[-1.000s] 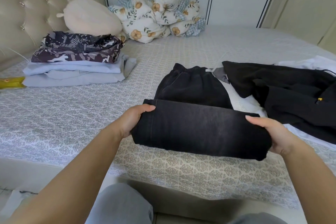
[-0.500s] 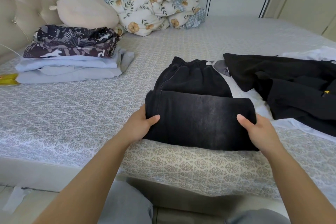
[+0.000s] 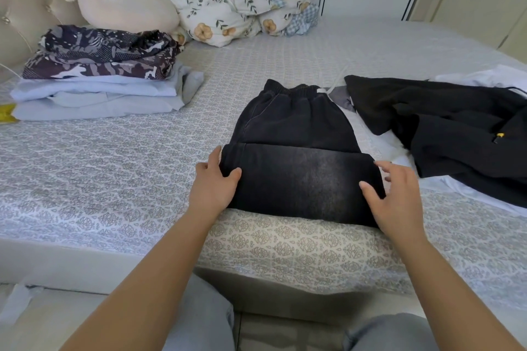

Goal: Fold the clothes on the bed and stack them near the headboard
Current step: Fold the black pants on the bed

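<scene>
Now the black jeans (image 3: 296, 151), faded denim with an elastic waistband, lie folded double at the bed's (image 3: 114, 168) near edge. Left hand (image 3: 212, 189) grips the fold's left end; right hand (image 3: 395, 202) hovers, fingers spread, holding nothing.

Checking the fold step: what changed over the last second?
The folded end of the black denim trousers went from lifted to flat on the waistband half. The left hand keeps its grip on the edge; the right hand has opened, fingers spread. The folded clothes stack and black jacket stayed put.
</scene>
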